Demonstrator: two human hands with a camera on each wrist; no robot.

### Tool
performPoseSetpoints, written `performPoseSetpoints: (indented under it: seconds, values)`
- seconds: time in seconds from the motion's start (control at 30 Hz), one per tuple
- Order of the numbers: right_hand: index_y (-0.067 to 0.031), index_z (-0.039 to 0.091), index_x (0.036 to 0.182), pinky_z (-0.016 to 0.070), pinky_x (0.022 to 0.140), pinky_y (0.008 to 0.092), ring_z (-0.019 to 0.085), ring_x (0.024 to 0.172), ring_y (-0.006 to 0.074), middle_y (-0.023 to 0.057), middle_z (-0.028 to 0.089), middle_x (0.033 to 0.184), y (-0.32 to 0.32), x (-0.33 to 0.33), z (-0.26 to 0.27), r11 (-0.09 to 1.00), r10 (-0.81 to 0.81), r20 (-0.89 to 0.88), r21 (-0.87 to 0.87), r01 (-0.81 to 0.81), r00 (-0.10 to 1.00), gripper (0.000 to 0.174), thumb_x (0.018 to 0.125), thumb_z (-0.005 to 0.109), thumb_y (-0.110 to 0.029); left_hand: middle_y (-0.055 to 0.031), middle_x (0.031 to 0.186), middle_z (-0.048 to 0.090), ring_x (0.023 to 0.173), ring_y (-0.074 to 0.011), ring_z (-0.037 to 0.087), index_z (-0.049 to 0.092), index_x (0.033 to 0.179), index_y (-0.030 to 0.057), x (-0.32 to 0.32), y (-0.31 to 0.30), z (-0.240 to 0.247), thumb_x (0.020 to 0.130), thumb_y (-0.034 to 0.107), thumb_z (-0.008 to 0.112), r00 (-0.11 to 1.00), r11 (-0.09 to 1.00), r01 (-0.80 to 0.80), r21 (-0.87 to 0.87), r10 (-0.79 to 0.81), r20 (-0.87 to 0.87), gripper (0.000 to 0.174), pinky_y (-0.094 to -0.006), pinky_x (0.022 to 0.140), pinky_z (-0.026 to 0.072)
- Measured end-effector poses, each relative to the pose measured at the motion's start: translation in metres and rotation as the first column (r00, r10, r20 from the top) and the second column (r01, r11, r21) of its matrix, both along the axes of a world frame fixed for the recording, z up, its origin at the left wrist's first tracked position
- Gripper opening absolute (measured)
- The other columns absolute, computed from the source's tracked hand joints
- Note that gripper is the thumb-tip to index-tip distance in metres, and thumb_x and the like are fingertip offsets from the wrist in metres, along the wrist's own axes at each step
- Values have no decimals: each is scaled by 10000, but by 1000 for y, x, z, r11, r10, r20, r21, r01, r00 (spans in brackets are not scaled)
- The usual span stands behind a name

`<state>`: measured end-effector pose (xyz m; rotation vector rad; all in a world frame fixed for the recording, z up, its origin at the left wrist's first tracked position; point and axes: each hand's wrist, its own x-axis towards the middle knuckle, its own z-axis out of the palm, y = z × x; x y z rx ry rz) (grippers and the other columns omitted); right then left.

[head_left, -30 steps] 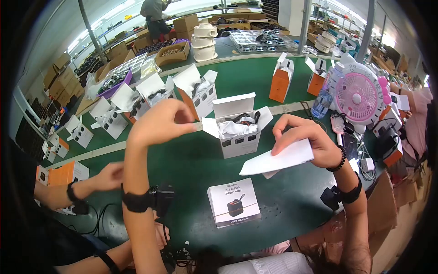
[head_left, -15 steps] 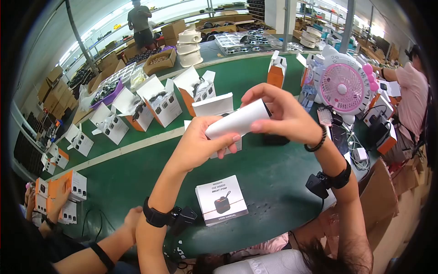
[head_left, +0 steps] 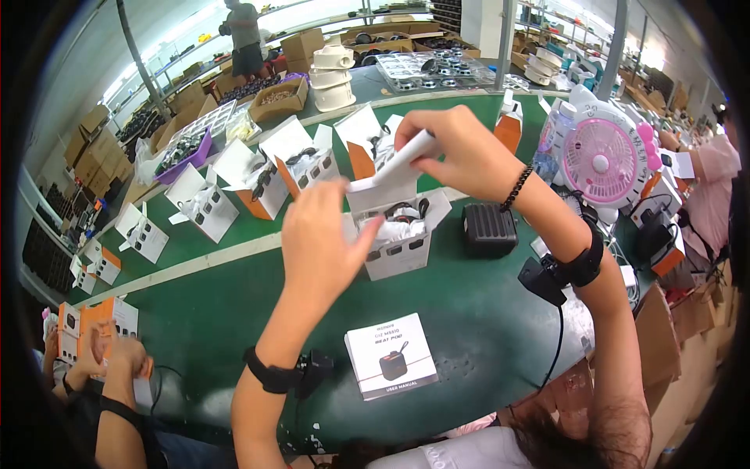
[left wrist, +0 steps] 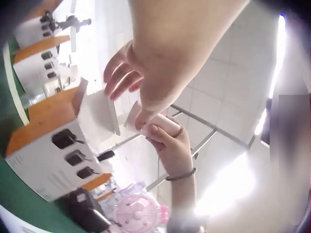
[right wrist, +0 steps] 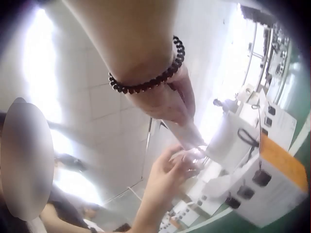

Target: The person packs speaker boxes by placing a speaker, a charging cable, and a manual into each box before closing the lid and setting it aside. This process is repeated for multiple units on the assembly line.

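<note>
My right hand (head_left: 461,152) pinches a curved white sheet of folded paper (head_left: 400,166) above an open white box (head_left: 400,262). My left hand (head_left: 316,242) is at the box's left side, its thumb held apart and its fingertips close to the paper's lower end. In the left wrist view its fingers are extended and the thumb overlaps the paper. Inside the box lie a white-wrapped item (head_left: 402,230) and a dark cord. A black ribbed speaker (head_left: 490,229) stands right of the box. Nearer to me is a stack of user manuals (head_left: 391,359).
Several open boxes (head_left: 205,209) with packed contents line the table's far side. At the right are a pink fan (head_left: 600,160), a bottle (head_left: 553,141) and cables. Another person's hands (head_left: 117,356) handle orange-and-white boxes (head_left: 125,316) at the left.
The left hand came down from above the boxes, gripped the paper with the right hand and bent it, then loosened. The right hand has raised the paper over the box.
</note>
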<state>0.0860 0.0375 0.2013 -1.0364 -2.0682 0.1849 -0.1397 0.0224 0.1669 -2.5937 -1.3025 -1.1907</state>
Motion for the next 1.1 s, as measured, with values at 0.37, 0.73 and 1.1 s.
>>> performPoseSetpoints:
  seconds: [0.37,0.73,1.1]
  values:
    - [-39,615,865,484,663,400,635,711,332,140,642,704,16,-21,-16,998,31,336,35,-46,941,185,696,656,23,-155,1110,534,1099,-328,495,552,1154,-53,7,-11,-49,700,246,746,861,991,71,116,-3,-509,577,-401,896,382]
    - [-56,615,906,485,655,422,638,715,341,145,641,701,30,-36,-22,990,138,375,-59,-125,917,228,697,637,33,-158,1098,554,957,-314,610,623,989,-54,8,-9,-70,710,61,707,925,970,173,172,-101,-365,313,-384,764,521]
    - [35,491,913,502,651,413,643,731,334,180,614,745,33,-68,-56,973,99,492,134,-188,865,228,736,607,-48,-170,1040,600,928,-312,619,612,1012,-83,7,-9,-80,670,28,696,927,927,222,302,-105,-360,369,-374,779,530]
